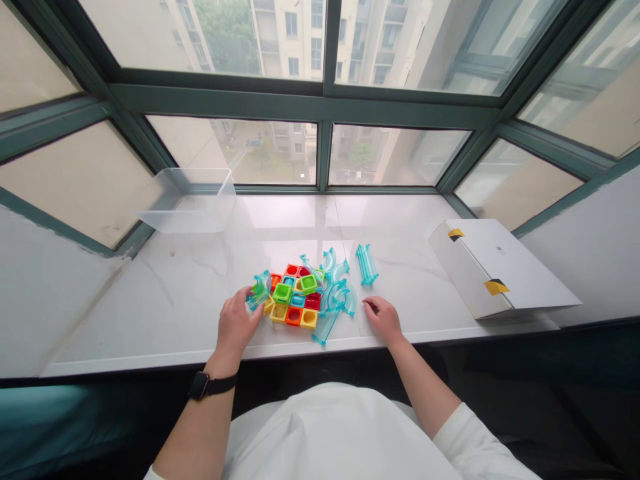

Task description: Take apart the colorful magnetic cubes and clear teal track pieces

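At the left side of a pile of toy pieces, my left hand (236, 322) is closed on a clear blue curved marble-run track (260, 288). Some green shows by its fingers. Right of it lie red, orange, yellow, blue and green square blocks (294, 315), with a green block (283, 293) on top. Several clear blue track pieces (336, 297) lie against the blocks' right side. My right hand (384, 321) rests on the white sill with its fingers curled in and nothing visible in them. Just beyond it are straight clear blue tracks (367, 265), side by side.
A clear plastic bin (193, 221) stands at the back left of the marble-patterned sill (410, 267). A white box (505, 267) with yellow-and-black tape sits at the right. Green-framed windows (323, 153) close off the back. The sill's front edge runs close to my body.
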A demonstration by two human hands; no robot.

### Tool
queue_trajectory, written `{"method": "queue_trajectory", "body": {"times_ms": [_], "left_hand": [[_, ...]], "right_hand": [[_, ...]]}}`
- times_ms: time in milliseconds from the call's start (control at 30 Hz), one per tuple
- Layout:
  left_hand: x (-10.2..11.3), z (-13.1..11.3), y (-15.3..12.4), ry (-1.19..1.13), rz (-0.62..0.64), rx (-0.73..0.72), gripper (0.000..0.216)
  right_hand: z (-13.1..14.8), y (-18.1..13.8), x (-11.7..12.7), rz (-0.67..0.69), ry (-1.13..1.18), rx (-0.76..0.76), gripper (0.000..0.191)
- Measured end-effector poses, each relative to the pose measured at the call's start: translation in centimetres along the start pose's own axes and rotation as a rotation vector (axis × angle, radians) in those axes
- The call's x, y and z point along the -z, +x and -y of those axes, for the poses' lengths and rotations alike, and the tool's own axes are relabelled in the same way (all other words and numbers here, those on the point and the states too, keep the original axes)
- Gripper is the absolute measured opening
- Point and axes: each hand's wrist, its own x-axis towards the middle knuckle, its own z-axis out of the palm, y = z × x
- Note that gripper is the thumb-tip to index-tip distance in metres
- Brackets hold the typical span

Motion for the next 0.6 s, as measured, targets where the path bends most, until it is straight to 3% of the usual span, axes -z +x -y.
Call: {"method": "queue_trajectory", "body": {"times_ms": [233,433,600], "left_hand": [[1.0,0.1,0.6,-0.109,0.055,0.069,0.05],[1.1,0.7,1.4,-0.273,0.115,0.304,0.056],[0.4,1.9,1.9,-0.595,0.059,0.455,0.067]], "right_hand": [[-0.1,0.0,-0.1,0.003,0.008,-0.006,0.023],[0.0,0.0,0.0,0.01,0.029,-0.014,0.024],[0.1,0.0,0.0,0.024,0.034,-0.04,0.025]]}}
